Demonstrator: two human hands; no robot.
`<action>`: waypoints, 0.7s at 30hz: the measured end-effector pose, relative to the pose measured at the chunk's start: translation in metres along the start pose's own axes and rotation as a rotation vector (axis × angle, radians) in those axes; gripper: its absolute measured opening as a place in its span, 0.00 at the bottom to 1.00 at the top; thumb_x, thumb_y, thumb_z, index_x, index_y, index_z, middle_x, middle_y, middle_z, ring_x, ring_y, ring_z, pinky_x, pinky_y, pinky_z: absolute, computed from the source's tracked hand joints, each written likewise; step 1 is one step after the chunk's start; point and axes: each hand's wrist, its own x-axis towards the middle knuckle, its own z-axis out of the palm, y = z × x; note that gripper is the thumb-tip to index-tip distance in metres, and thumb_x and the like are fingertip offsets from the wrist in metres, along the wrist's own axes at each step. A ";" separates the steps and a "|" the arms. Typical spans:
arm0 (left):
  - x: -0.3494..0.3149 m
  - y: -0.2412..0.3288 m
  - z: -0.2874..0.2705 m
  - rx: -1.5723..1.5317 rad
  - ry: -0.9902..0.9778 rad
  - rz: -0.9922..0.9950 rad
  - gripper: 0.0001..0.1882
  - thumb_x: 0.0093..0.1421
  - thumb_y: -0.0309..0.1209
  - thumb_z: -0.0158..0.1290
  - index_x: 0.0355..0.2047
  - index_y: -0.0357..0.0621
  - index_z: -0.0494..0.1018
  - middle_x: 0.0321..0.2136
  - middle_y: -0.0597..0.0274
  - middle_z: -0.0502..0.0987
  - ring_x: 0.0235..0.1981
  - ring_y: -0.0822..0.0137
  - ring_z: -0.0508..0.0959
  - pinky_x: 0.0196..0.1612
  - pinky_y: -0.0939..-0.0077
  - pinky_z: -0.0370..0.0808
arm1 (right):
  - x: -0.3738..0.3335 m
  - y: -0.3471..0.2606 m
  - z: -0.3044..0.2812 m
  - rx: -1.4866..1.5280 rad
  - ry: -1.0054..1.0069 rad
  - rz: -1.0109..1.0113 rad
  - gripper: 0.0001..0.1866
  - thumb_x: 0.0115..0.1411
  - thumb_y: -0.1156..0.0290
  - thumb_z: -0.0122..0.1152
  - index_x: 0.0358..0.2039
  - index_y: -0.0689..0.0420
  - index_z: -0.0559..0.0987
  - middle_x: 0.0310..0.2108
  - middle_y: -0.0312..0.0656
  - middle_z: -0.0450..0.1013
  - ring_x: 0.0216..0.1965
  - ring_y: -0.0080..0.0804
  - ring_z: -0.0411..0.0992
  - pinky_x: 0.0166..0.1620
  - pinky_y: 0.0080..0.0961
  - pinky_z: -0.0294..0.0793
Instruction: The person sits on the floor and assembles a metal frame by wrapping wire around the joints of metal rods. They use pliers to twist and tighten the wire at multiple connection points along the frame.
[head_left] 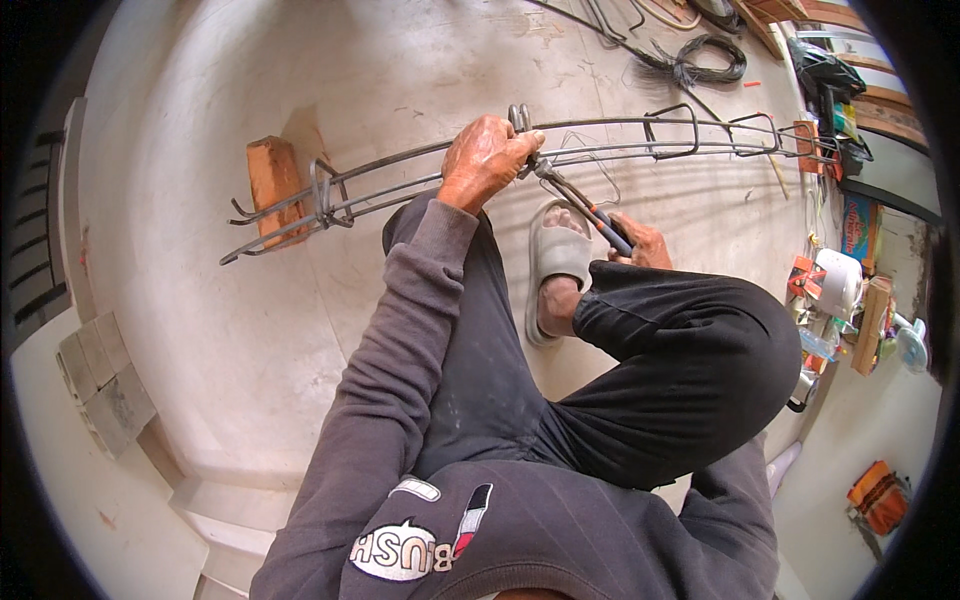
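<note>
A long cage of thin steel rebar (600,157) runs from left to right in front of me, its rods joined by bent rectangular stirrups (672,130). My left hand (488,160) is closed round the cage near its middle, where stirrup ends (519,118) stick up past my fingers. Dark pincers with blue and orange handles (598,215) slant up to the bars, their jaws beside my left fingertips. My right hand (643,243) is wrapped round the handle ends, partly hidden by my knee. Whether the jaws grip anything is too small to tell.
A brick (273,185) props the cage's left end; another brick (806,147) is at the right end. A coil of black wire (710,60) lies on the floor beyond. My sandalled foot (560,250) is just below the bars. Assorted clutter (838,285) lines the right wall.
</note>
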 end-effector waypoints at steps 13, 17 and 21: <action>-0.002 0.007 -0.003 0.017 -0.004 -0.030 0.26 0.54 0.54 0.59 0.18 0.40 0.80 0.16 0.52 0.77 0.21 0.55 0.78 0.29 0.57 0.72 | 0.000 -0.014 -0.041 -0.099 -0.129 0.010 0.22 0.46 0.73 0.64 0.45 0.62 0.77 0.29 0.57 0.75 0.29 0.46 0.75 0.38 0.36 0.74; -0.002 0.002 -0.001 0.024 0.019 -0.039 0.26 0.54 0.54 0.59 0.17 0.40 0.79 0.16 0.53 0.77 0.21 0.56 0.79 0.30 0.57 0.73 | 0.006 -0.004 -0.006 0.016 -0.124 0.078 0.23 0.46 0.73 0.66 0.46 0.60 0.76 0.29 0.56 0.74 0.29 0.48 0.75 0.37 0.36 0.74; -0.001 0.006 -0.001 0.018 0.000 -0.036 0.27 0.55 0.54 0.59 0.17 0.40 0.79 0.17 0.52 0.78 0.22 0.56 0.80 0.30 0.57 0.73 | 0.000 0.009 0.012 0.076 -0.086 0.093 0.25 0.47 0.73 0.66 0.48 0.59 0.76 0.29 0.54 0.74 0.30 0.51 0.75 0.37 0.35 0.74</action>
